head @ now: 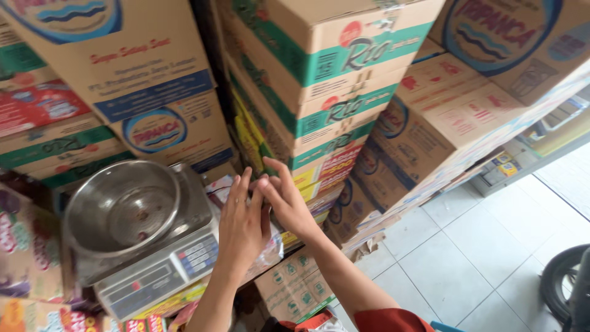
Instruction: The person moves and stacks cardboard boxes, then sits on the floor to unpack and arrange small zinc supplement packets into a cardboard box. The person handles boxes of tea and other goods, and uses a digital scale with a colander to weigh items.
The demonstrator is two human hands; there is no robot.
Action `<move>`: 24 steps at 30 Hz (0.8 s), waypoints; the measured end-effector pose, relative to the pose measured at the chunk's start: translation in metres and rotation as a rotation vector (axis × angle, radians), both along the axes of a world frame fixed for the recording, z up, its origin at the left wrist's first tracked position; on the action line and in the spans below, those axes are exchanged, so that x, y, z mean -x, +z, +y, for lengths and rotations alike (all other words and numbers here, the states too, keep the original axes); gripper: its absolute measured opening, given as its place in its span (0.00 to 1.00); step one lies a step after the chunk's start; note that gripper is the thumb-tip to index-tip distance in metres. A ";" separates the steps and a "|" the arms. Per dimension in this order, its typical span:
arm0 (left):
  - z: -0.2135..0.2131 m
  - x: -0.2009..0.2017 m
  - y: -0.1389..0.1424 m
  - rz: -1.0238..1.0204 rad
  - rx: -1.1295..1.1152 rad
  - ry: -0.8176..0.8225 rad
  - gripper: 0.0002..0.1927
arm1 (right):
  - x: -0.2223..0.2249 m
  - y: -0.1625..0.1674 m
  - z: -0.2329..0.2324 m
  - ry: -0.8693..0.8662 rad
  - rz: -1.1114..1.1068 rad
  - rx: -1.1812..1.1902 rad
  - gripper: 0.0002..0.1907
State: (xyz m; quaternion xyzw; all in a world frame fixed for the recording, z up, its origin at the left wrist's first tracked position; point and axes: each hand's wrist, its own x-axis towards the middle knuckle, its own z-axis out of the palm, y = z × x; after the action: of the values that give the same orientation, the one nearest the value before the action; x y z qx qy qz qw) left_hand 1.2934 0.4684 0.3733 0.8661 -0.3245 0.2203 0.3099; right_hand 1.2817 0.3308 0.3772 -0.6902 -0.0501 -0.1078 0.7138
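My left hand (243,227) is raised with its back to the camera and its fingers straight and close together. My right hand (287,200) reaches in from the right, fingers spread, its fingertips touching those of my left hand. Whether anything small is pinched between them is hidden. Both hands hover just right of a digital scale (163,270) that carries an empty round steel bowl (123,206). Crumpled clear plastic (270,253) lies under my hands beside the scale.
Stacked cardboard cartons (332,80) fill the wall ahead and to both sides. Smaller boxes (295,286) sit below the scale. Colourful packets (27,246) lie at the left. A white tiled floor (467,252) opens to the right, with a dark tyre (562,280) at its edge.
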 end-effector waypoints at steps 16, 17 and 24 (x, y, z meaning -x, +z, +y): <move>-0.127 -0.020 0.070 -0.259 0.282 -0.057 0.32 | 0.003 0.039 -0.142 -0.357 -0.248 0.366 0.30; -0.133 -0.022 0.075 -0.291 0.278 -0.044 0.33 | 0.003 0.045 -0.149 -0.376 -0.258 0.416 0.30; -0.163 -0.038 0.110 -0.405 0.172 0.147 0.39 | -0.007 0.083 -0.185 -0.465 -0.564 0.757 0.35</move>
State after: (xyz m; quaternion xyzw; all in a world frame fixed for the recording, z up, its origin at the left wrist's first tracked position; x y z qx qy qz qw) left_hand 1.3310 0.3051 0.4832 0.7959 -0.2961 0.4386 0.2942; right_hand 1.2891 0.1461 0.4603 -0.8368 -0.1212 -0.4193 0.3307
